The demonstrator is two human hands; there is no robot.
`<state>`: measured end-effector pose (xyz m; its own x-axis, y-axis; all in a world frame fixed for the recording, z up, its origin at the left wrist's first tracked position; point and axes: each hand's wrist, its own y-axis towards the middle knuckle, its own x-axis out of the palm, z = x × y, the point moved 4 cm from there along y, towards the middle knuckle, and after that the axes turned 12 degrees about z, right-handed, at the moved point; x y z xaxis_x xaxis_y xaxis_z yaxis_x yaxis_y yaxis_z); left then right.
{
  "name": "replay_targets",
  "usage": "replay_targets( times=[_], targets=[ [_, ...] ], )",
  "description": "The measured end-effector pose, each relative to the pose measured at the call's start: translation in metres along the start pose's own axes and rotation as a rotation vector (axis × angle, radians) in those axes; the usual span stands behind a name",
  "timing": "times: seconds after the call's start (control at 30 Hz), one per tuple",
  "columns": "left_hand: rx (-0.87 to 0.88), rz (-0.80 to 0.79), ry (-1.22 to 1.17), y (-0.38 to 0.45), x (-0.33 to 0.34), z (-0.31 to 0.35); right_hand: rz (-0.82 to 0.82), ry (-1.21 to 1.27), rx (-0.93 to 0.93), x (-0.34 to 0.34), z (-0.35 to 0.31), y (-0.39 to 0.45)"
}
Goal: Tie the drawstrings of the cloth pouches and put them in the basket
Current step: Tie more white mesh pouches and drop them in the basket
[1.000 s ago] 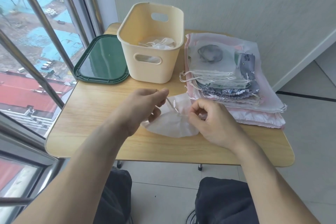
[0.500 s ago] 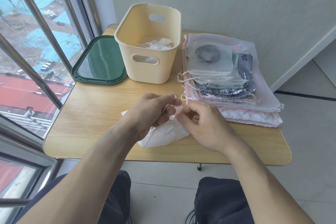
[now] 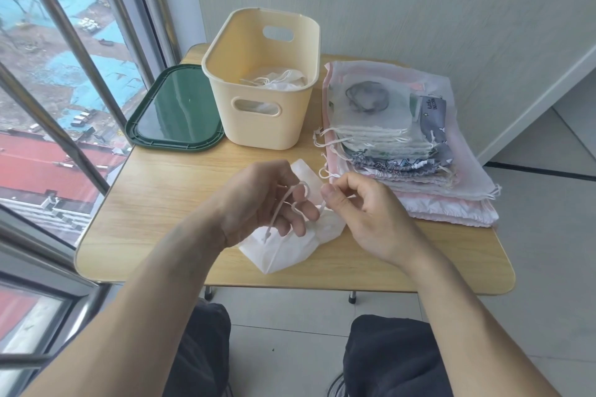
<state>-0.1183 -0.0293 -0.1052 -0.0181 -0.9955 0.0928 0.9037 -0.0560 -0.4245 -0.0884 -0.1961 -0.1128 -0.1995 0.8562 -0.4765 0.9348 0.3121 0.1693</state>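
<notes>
At the near middle of the light wooden table (image 3: 180,203), a small white cloth pouch (image 3: 283,248) lies under my hands. My left hand (image 3: 258,200) holds its thin white drawstring (image 3: 283,203) looped round curled fingers; my right hand (image 3: 364,213) pinches the other end. To tie well, I should probably pull the loop snug against the pouch mouth. The cream plastic basket (image 3: 261,126) stands behind, beside the stack of untied pouches (image 3: 396,145).

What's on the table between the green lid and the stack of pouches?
The cream basket, in the head view, with a tied white pouch inside.
</notes>
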Motion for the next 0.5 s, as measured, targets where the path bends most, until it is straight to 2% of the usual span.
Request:
replay_targets(
  times=[0.23, 0.4, 0.5],
  targets=[
    [0.107, 0.055, 0.076, -0.002, -0.005, 0.001, -0.007, -0.015, -0.005, -0.001, 0.002, 0.001],
    [0.072, 0.175, 0.491, -0.002, -0.018, -0.002, 0.034, 0.016, -0.006, -0.004, 0.002, 0.0],
    [-0.005, 0.069, 0.522, -0.004, -0.018, -0.004, 0.047, -0.008, -0.002, -0.005, 0.003, 0.001]
  ],
)
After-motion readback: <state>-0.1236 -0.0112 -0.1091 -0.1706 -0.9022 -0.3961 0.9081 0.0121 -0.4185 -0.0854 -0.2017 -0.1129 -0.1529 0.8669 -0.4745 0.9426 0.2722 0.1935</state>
